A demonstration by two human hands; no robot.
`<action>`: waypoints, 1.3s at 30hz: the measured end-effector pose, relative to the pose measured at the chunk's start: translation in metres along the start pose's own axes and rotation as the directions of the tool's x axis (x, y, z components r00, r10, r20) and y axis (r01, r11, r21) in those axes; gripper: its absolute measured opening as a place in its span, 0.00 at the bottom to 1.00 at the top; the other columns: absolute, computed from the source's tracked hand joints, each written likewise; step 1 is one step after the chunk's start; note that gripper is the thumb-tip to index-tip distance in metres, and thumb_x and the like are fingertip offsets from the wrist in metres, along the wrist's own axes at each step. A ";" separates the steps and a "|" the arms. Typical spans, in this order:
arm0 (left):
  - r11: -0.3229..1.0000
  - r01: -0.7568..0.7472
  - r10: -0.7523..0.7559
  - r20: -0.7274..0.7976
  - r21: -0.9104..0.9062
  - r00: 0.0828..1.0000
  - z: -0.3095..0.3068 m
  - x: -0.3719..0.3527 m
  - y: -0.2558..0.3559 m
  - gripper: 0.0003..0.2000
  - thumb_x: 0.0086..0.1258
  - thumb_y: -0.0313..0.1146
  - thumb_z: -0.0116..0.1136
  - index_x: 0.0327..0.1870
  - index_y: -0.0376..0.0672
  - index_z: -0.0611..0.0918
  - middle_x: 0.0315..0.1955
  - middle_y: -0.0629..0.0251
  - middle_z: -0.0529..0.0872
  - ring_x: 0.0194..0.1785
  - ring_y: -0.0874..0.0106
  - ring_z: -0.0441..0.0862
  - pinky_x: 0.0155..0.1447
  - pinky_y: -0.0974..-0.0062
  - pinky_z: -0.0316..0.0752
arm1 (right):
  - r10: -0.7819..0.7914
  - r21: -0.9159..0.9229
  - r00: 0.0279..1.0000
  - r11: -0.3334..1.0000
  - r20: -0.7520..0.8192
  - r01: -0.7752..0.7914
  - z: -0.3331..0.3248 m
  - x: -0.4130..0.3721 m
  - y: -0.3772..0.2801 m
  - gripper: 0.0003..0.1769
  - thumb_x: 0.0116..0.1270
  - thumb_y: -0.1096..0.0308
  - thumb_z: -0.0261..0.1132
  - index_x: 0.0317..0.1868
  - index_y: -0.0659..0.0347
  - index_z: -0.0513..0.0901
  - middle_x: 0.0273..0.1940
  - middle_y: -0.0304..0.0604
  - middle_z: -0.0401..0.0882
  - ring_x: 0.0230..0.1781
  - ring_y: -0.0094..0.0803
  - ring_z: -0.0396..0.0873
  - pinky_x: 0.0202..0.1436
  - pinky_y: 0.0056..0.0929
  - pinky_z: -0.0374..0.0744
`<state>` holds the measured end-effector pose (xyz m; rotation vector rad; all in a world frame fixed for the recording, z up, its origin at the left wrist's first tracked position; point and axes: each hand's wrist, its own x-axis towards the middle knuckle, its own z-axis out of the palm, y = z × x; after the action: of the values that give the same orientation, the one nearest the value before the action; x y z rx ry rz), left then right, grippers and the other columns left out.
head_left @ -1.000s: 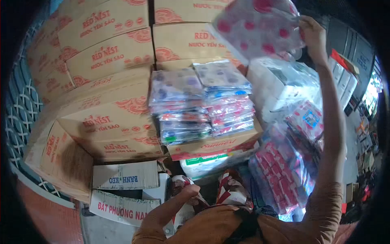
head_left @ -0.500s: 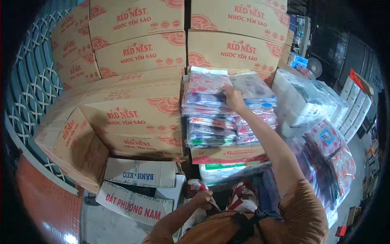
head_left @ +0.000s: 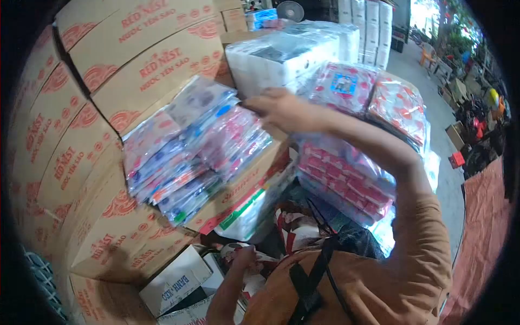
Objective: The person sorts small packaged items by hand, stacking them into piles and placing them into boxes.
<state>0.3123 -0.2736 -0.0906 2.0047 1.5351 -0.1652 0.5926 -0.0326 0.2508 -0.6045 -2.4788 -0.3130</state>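
My right hand [head_left: 284, 111] is raised just right of a stack of flat plastic-wrapped packs [head_left: 184, 141], apart from it. Its fingers point left, loosely stretched and blurred by motion, with nothing visible in them. The packs show pink, blue and white prints and lie in two side-by-side piles on a Sunnest carton [head_left: 230, 197]. My left hand [head_left: 242, 260] is low by my patterned trousers, its fingers hidden from view. Beyond my right forearm are more clear-wrapped packs with red spots [head_left: 346, 89] and a bundle of pink packs [head_left: 346, 179].
Red Nest cartons [head_left: 162, 65] are stacked at the left and back. White plastic-wrapped bales [head_left: 271, 59] stand behind the packs. An open Banh Keo box [head_left: 176, 281] sits near my legs. A fan [head_left: 290, 11] is at the back; grey floor [head_left: 433, 108] extends on the right.
My view has turned to the right. My right hand has left the top of the pack stack and moved right of it. My left hand stays low by my legs.
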 end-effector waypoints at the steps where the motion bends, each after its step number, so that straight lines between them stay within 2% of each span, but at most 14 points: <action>1: 0.724 0.269 -0.313 0.045 -0.635 0.949 -0.023 -0.012 0.016 0.14 0.52 0.37 0.56 0.35 0.36 0.75 0.29 0.50 0.79 0.32 0.54 0.77 0.37 0.65 0.73 | 0.086 0.013 0.992 0.996 0.093 -0.088 -0.019 -0.027 0.026 0.29 0.50 0.67 0.61 0.55 0.58 0.65 0.47 0.54 0.71 0.51 0.49 0.68 0.52 0.41 0.69; 2: 0.048 0.350 -0.497 0.281 -0.936 0.821 -0.040 -0.010 0.023 0.15 0.51 0.35 0.56 0.38 0.35 0.75 0.32 0.47 0.79 0.35 0.52 0.77 0.39 0.65 0.73 | 0.197 0.008 0.975 0.980 0.104 -0.199 -0.036 -0.054 0.048 0.28 0.50 0.65 0.61 0.53 0.60 0.67 0.46 0.54 0.72 0.50 0.49 0.69 0.52 0.41 0.69; 3: 0.758 0.269 -0.315 0.026 -0.594 0.949 -0.058 0.008 0.017 0.16 0.51 0.35 0.56 0.40 0.36 0.75 0.33 0.49 0.80 0.36 0.53 0.77 0.41 0.65 0.73 | 0.302 0.002 0.947 0.953 0.109 -0.304 -0.052 -0.080 0.067 0.27 0.50 0.63 0.62 0.52 0.62 0.68 0.45 0.55 0.73 0.49 0.49 0.70 0.52 0.40 0.69; 4: 0.994 -0.012 0.014 -0.025 0.108 1.000 -0.078 0.028 0.013 0.17 0.51 0.34 0.56 0.42 0.37 0.75 0.34 0.51 0.80 0.38 0.55 0.77 0.43 0.65 0.72 | 0.428 -0.117 0.883 0.904 0.194 -0.412 -0.064 -0.103 0.081 0.26 0.51 0.61 0.61 0.51 0.63 0.69 0.45 0.55 0.73 0.49 0.49 0.70 0.52 0.40 0.69; 6: 0.974 -0.120 0.134 -0.066 0.191 0.989 -0.130 0.060 0.044 0.17 0.50 0.33 0.57 0.42 0.38 0.75 0.36 0.53 0.79 0.40 0.59 0.77 0.46 0.67 0.71 | 0.545 -0.235 0.796 0.837 0.264 -0.495 -0.075 -0.131 0.095 0.25 0.52 0.59 0.60 0.49 0.63 0.70 0.45 0.54 0.73 0.49 0.49 0.70 0.52 0.41 0.68; 8: 0.990 -0.131 0.126 -0.094 -0.058 0.988 -0.191 0.078 0.098 0.21 0.52 0.38 0.60 0.46 0.38 0.73 0.40 0.56 0.78 0.43 0.65 0.77 0.47 0.70 0.71 | 0.706 -0.396 0.655 0.702 0.271 -0.592 -0.071 -0.152 0.091 0.23 0.53 0.57 0.58 0.47 0.63 0.73 0.41 0.56 0.75 0.46 0.49 0.72 0.48 0.43 0.71; 11: 0.896 -0.442 0.401 -0.337 -0.050 0.852 -0.250 0.107 0.167 0.20 0.54 0.36 0.58 0.47 0.39 0.73 0.41 0.57 0.78 0.46 0.66 0.76 0.50 0.72 0.70 | 0.565 -0.266 0.777 0.823 0.277 -0.502 -0.051 -0.167 0.111 0.18 0.54 0.59 0.56 0.40 0.64 0.76 0.34 0.57 0.76 0.39 0.50 0.75 0.42 0.45 0.73; 14: 0.792 -0.596 0.572 -0.502 0.132 0.649 -0.289 0.140 0.218 0.21 0.55 0.34 0.58 0.51 0.43 0.71 0.48 0.55 0.74 0.51 0.62 0.73 0.53 0.71 0.68 | 0.652 -0.234 0.718 0.758 0.244 -0.609 -0.049 -0.159 0.103 0.09 0.51 0.70 0.54 0.30 0.66 0.75 0.33 0.54 0.76 0.37 0.50 0.74 0.39 0.42 0.73; 20: 0.696 -0.249 0.714 -0.608 0.674 0.348 -0.345 0.128 0.312 0.37 0.48 0.33 0.63 0.62 0.57 0.59 0.61 0.53 0.56 0.65 0.57 0.53 0.55 0.54 0.56 | 0.653 -0.173 0.754 0.752 0.064 -0.636 -0.075 -0.138 0.103 0.06 0.55 0.73 0.53 0.28 0.66 0.74 0.31 0.53 0.76 0.36 0.49 0.75 0.37 0.37 0.72; 23: 0.589 -0.189 0.808 -0.572 0.786 0.143 -0.368 0.124 0.331 0.29 0.48 0.27 0.59 0.56 0.54 0.67 0.55 0.55 0.66 0.59 0.60 0.64 0.50 0.51 0.60 | 0.553 -0.005 0.831 0.832 -0.049 -0.554 -0.106 -0.124 0.069 0.06 0.57 0.74 0.52 0.31 0.65 0.75 0.33 0.53 0.75 0.37 0.48 0.75 0.38 0.36 0.72; 26: 0.639 -0.375 0.765 -0.502 0.671 0.403 -0.390 0.114 0.333 0.19 0.50 0.27 0.54 0.46 0.53 0.75 0.43 0.59 0.77 0.51 0.64 0.73 0.49 0.53 0.61 | 0.448 0.028 0.886 0.893 -0.119 -0.448 -0.118 -0.117 0.043 0.09 0.57 0.73 0.54 0.39 0.64 0.75 0.39 0.52 0.75 0.40 0.47 0.75 0.40 0.35 0.73; 31: 0.643 -0.426 0.762 -0.474 0.636 0.442 -0.421 0.081 0.319 0.19 0.44 0.21 0.50 0.40 0.49 0.79 0.33 0.58 0.81 0.38 0.59 0.78 0.42 0.65 0.72 | 0.617 0.104 0.786 0.781 0.025 -0.616 -0.152 -0.078 -0.010 0.28 0.51 0.71 0.62 0.55 0.61 0.67 0.46 0.53 0.74 0.46 0.49 0.73 0.45 0.36 0.73; 37: 0.707 -0.316 0.704 -0.587 0.632 0.399 -0.471 0.024 0.290 0.24 0.43 0.18 0.50 0.43 0.52 0.80 0.36 0.59 0.82 0.40 0.64 0.79 0.45 0.69 0.72 | 0.440 -0.003 0.897 0.898 -0.041 -0.440 -0.160 -0.018 -0.002 0.22 0.54 0.75 0.58 0.52 0.62 0.70 0.42 0.57 0.75 0.43 0.53 0.74 0.44 0.39 0.72; 39: 0.671 -0.292 0.741 -0.619 0.681 0.259 -0.491 0.002 0.277 0.20 0.45 0.22 0.51 0.41 0.54 0.80 0.32 0.62 0.82 0.38 0.61 0.79 0.42 0.65 0.73 | 0.353 -0.051 0.924 0.930 -0.148 -0.363 -0.160 0.014 -0.004 0.20 0.55 0.76 0.55 0.51 0.61 0.72 0.43 0.56 0.75 0.42 0.52 0.74 0.44 0.40 0.73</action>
<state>0.4409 -0.0544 0.4132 3.1725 1.1763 1.1226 0.6551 -0.0866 0.3889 -1.0173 -2.1787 -0.2953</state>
